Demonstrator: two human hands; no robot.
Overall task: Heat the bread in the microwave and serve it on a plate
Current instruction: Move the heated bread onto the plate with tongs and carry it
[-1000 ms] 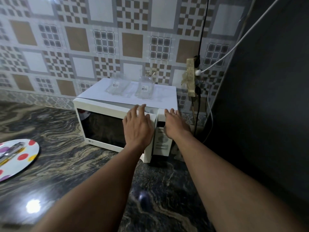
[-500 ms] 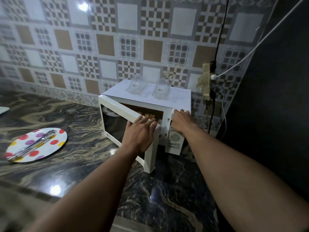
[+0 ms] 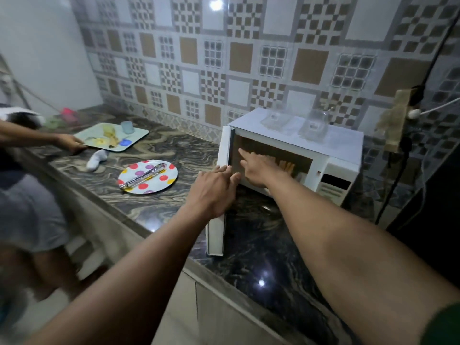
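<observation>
We pinch the edge of the wide-open microwave door between the fingers and thumb of our left hand, while our right hand, loose-fingered and empty, lies inside the microwave, just short of the golden-brown bread slices.
</observation>
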